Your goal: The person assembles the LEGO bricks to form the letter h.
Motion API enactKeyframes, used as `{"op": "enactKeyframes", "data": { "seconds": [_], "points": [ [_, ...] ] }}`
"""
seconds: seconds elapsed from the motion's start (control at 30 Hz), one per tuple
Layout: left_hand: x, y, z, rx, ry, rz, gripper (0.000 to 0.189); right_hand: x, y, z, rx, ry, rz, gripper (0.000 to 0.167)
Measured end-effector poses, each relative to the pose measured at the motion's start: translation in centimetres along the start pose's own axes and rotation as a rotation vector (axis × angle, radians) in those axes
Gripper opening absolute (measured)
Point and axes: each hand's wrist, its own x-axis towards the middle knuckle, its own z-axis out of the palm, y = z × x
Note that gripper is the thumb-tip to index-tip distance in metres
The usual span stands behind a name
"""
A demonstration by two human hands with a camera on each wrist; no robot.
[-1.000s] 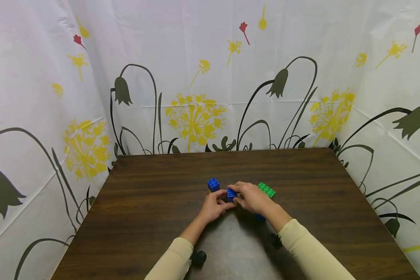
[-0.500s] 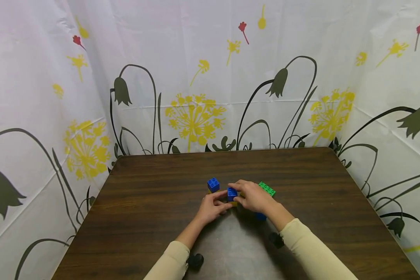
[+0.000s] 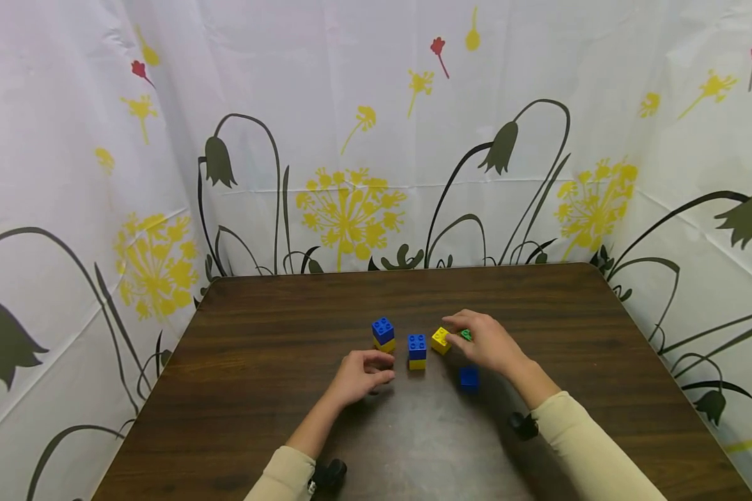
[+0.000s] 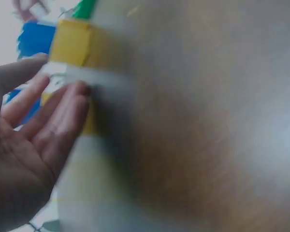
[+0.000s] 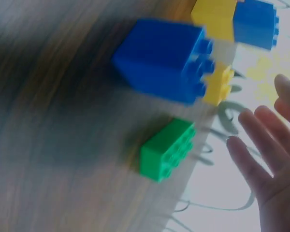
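Note:
Two stacks of toy building bricks stand side by side in the head view, each a blue brick over a yellow one: a left stack point(image 3: 383, 331) and a middle stack point(image 3: 417, 346). My left hand point(image 3: 357, 378) is empty, its fingers loosely bent just in front of the left stack. Right of the middle stack lies a loose yellow brick point(image 3: 440, 340). Over a green brick point(image 3: 466, 335) hovers my right hand point(image 3: 487, 342), holding nothing and hiding most of that brick; the right wrist view shows the whole green brick point(image 5: 166, 150). A loose blue brick point(image 3: 469, 378) sits nearer me.
All the bricks stand on a dark wooden table point(image 3: 276, 320). Behind it hangs a white curtain point(image 3: 376, 139) with printed flowers. Each wrist carries a black camera, such as the right one point(image 3: 523, 426).
Both hands have let go of the middle stack, whose blue brick now sits on the yellow one. The left hand has drawn back leftward and toward me; the right has moved right, uncovering the loose yellow brick.

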Motion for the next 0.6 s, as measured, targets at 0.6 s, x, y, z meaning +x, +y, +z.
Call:
{"op": "enactKeyframes", "data": {
  "seconds": [0.6],
  "points": [
    [3.7, -0.8, -2.2, -0.035, 0.058, 0.242, 0.076, -2.0, 4.7, 1.1, -0.121, -0.061, 0.231, 0.044]
  ]
}}
